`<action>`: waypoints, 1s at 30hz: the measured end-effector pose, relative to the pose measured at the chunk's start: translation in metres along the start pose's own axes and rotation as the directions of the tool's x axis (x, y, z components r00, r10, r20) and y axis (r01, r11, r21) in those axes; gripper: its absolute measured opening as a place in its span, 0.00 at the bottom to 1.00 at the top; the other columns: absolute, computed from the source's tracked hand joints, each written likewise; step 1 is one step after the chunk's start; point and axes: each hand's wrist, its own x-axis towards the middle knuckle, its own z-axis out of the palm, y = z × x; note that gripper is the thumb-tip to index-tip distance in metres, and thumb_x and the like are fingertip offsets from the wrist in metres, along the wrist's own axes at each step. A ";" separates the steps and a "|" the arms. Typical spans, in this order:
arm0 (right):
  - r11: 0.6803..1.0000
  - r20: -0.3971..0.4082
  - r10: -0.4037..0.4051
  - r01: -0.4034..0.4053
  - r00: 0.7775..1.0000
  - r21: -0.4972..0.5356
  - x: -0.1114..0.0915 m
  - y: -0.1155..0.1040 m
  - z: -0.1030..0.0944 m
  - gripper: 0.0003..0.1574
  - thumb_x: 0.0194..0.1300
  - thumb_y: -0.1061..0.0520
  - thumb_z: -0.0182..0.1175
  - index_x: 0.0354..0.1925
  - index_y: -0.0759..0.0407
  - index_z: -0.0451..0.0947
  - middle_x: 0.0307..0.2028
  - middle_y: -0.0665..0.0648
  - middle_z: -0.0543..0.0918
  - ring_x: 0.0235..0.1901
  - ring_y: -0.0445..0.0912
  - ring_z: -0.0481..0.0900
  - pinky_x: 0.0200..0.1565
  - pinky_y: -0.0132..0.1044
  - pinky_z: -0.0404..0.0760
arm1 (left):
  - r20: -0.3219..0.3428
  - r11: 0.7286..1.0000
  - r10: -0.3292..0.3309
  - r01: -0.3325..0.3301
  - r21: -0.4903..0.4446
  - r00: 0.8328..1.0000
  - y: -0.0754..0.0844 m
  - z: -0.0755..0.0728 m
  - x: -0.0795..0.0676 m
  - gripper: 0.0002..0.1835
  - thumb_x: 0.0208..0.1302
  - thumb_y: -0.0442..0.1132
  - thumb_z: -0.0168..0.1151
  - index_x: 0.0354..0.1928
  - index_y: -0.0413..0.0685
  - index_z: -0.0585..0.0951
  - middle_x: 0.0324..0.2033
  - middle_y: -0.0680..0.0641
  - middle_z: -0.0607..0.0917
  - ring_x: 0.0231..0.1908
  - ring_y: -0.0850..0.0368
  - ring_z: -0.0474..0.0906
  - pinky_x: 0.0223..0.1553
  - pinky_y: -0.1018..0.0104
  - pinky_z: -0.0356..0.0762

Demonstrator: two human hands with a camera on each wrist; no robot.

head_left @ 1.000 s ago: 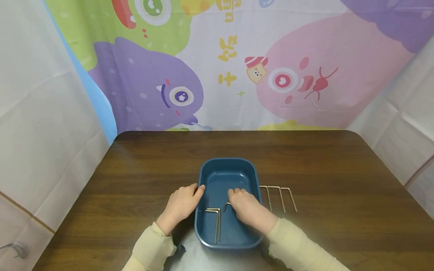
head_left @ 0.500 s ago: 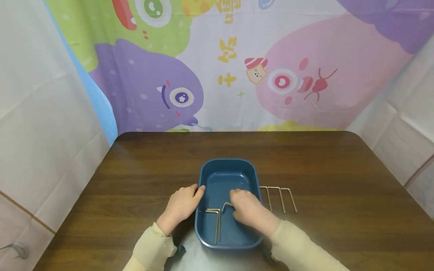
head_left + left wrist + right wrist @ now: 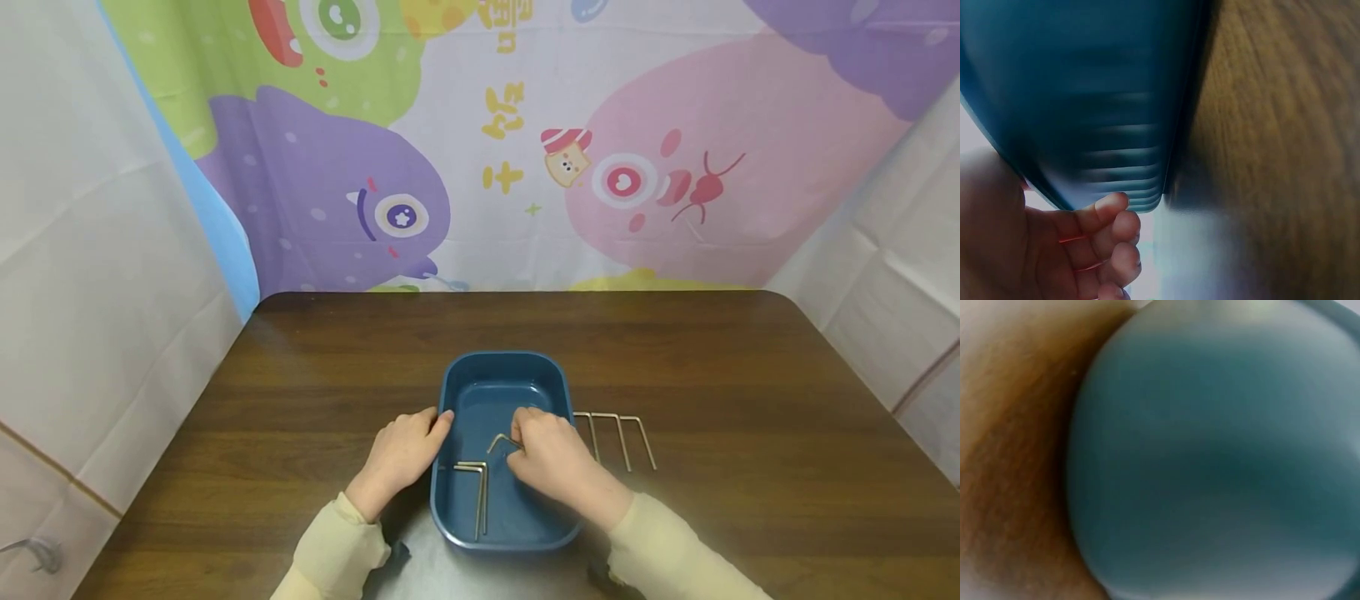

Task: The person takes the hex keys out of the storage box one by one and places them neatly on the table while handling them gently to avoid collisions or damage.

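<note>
Silver L-shaped hex key [image 3: 501, 441] pinched by right hand [image 3: 551, 459].

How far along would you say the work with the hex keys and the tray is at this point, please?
Done: two hex keys lie in the blue tray. In hand: the right hand pinches a third key over the tray; the left hand steadies its rim. Left: three keys on the table.

Showing yellow Korean lettering on the cartoon backdrop [image 3: 510, 125], upper centre of the head view, running top to bottom and partly cut off by the frame's top edge; too stylised for reading with certainty. Nothing else legible.
</note>
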 end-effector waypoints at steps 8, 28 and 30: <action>0.991 -0.060 0.113 -0.107 0.992 0.082 0.001 0.001 -0.013 0.09 0.42 0.61 0.60 0.23 0.53 0.68 0.18 0.45 0.65 0.18 0.38 0.63 0.23 0.32 0.65 | 0.006 1.000 0.001 -0.001 -0.009 1.000 -0.002 0.001 0.001 0.20 0.68 0.52 0.43 0.22 0.50 0.71 0.14 0.50 0.67 0.17 0.56 0.67 0.20 0.65 0.60; 0.945 -0.125 0.292 -0.266 0.948 0.190 -0.005 0.025 -0.042 0.06 0.47 0.61 0.59 0.24 0.55 0.70 0.20 0.49 0.71 0.20 0.41 0.67 0.26 0.35 0.66 | -0.008 1.000 0.005 -0.005 0.006 1.000 -0.002 0.003 0.002 0.20 0.67 0.53 0.43 0.21 0.50 0.70 0.14 0.50 0.68 0.17 0.56 0.67 0.20 0.64 0.61; 0.941 -0.122 0.305 -0.279 0.945 0.191 -0.006 0.028 -0.047 0.05 0.47 0.60 0.59 0.25 0.55 0.70 0.20 0.49 0.71 0.21 0.42 0.67 0.27 0.35 0.66 | -0.008 1.000 0.006 -0.006 0.009 1.000 -0.002 0.003 0.002 0.20 0.67 0.53 0.42 0.21 0.50 0.70 0.14 0.50 0.68 0.17 0.56 0.67 0.20 0.64 0.61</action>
